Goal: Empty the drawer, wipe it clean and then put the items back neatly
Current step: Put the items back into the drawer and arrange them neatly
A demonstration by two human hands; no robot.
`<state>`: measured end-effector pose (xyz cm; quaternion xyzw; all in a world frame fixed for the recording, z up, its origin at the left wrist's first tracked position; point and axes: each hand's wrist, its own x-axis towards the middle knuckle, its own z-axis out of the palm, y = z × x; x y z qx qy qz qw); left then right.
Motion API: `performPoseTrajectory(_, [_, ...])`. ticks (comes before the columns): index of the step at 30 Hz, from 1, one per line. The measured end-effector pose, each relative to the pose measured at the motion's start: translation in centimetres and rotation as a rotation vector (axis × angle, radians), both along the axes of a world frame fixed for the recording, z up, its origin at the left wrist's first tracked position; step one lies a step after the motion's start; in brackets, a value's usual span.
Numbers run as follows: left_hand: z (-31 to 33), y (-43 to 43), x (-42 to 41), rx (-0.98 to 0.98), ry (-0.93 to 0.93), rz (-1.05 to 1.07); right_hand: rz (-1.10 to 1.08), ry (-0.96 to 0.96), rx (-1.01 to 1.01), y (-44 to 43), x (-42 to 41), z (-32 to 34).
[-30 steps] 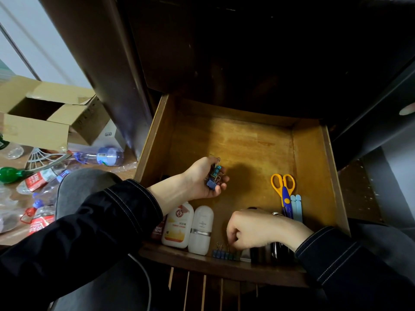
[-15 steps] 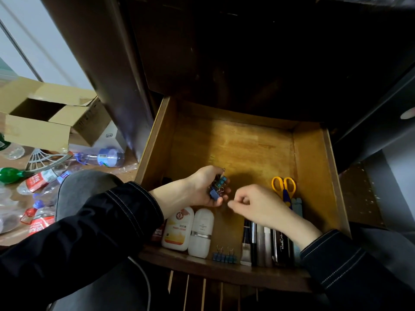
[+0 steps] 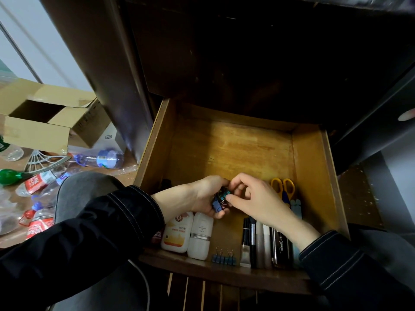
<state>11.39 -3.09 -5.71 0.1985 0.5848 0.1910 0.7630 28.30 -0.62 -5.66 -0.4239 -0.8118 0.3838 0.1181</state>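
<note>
The wooden drawer stands pulled out below me. Over its front half, my left hand cups a small bunch of blue binder clips. My right hand meets it from the right, with thumb and fingertips pinching one of those clips. Along the drawer's front edge lie two white bottles, a row of blue binder clips, and several pens and tubes. Yellow-handled scissors lie by the right wall, beside pale blue sticks.
An open cardboard box sits on the floor at the left. Around it lie several plastic bottles. My grey-clad knee is beside the drawer's left wall. Dark cabinet panels rise behind the drawer.
My right hand left the pens at the drawer's front and moved up and left to my left hand. It now pinches a clip there. My left hand stayed put.
</note>
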Motion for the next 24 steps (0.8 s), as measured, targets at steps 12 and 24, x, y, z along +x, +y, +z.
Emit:
performPoseTrajectory(12, [0.2, 0.2, -0.1, 0.018, -0.07, 0.069, -0.084, 0.137, -0.134, -0.2, -0.4, 1.0])
performPoseTrajectory(24, [-0.2, 0.6, -1.1, -0.049, -0.08, 0.393, -0.123, 0.33, -0.312, 0.1, -0.2, 2.1])
